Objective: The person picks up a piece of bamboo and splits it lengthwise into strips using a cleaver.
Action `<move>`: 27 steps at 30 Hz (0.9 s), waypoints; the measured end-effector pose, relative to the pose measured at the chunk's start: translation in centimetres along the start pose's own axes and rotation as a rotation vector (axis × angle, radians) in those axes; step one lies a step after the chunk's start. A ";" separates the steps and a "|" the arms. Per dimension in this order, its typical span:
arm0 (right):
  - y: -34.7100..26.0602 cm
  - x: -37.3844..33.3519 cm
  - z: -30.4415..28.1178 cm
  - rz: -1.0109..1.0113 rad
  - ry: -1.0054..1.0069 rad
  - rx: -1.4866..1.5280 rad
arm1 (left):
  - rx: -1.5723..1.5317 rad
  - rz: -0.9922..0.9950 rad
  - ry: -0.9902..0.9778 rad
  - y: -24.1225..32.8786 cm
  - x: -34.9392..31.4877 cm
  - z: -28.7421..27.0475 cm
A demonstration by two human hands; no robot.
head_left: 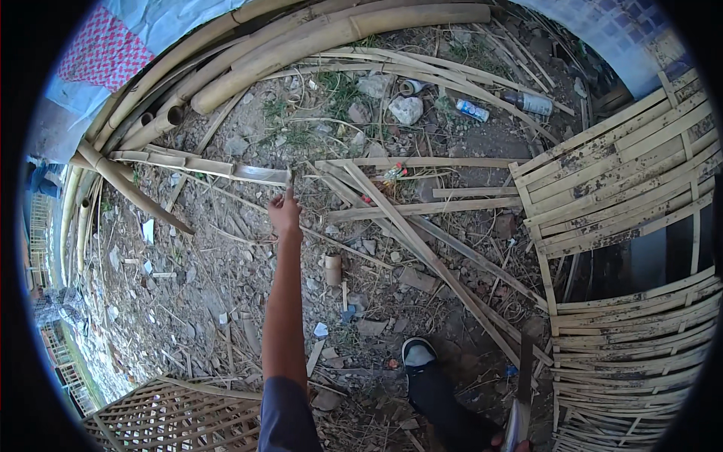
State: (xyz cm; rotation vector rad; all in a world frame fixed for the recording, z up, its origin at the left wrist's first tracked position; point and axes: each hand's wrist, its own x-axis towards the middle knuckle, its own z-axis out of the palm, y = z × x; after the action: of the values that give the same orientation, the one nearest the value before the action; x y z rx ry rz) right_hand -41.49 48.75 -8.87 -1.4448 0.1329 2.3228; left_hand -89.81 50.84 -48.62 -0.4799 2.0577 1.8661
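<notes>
My left hand (285,215) reaches forward over the littered ground. Its index finger stretches out to the near end of a split bamboo length (260,174) and appears to touch it; the thumb stands apart from that finger. The split bamboo lies crosswise, its pale hollow inside facing up. At the lower right edge only a few fingers of my right hand (499,439) show, closed around what looks like a machete (524,377), its long blade pointing forward. Its handle is mostly hidden below the picture. My shoe (418,352) stands between the two hands.
Thick bamboo poles (339,38) lie along the far side. Several bamboo slats (422,252) cross at centre right, beside a woven bamboo panel (625,173). A lattice panel (177,418) is at lower left. A can (472,111), a plastic bottle (536,103) and stones (407,111) lie beyond.
</notes>
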 end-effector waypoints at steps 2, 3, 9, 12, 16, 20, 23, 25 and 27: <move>-0.4 0.6 0.3 -0.015 -0.004 0.034 | -0.052 -0.008 0.112 1.9 0.4 2.2; -0.7 0.9 0.5 -0.018 -0.010 0.049 | -0.105 -0.015 0.239 2.9 0.5 2.9; -1.3 2.9 1.4 0.023 -0.071 0.113 | -0.473 -0.192 0.008 3.2 6.6 -0.6; -1.6 3.1 2.0 0.011 -0.064 0.133 | -0.349 -0.074 0.094 3.1 3.8 3.0; -1.3 3.6 3.0 0.017 -0.097 0.146 | -0.395 -0.040 0.123 6.4 0.5 3.2; -0.8 3.2 3.6 0.061 -0.146 0.146 | -0.253 -0.077 0.063 7.9 0.3 1.3; -0.6 2.3 3.8 0.073 -0.173 0.152 | -0.234 -0.213 -0.125 7.2 -4.2 0.2; -0.2 1.3 3.6 0.096 -0.207 0.166 | -0.239 -0.240 -0.171 3.5 -8.2 -1.7; 0.2 0.2 1.9 0.120 -0.241 0.173 | -0.209 -0.366 -0.260 -0.9 -14.2 -3.8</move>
State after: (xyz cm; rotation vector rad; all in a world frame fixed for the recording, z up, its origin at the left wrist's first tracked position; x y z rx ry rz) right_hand -43.27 49.14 -8.20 -1.0920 0.3512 2.4910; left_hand -76.84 47.44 -42.65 -0.5861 1.5020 1.8152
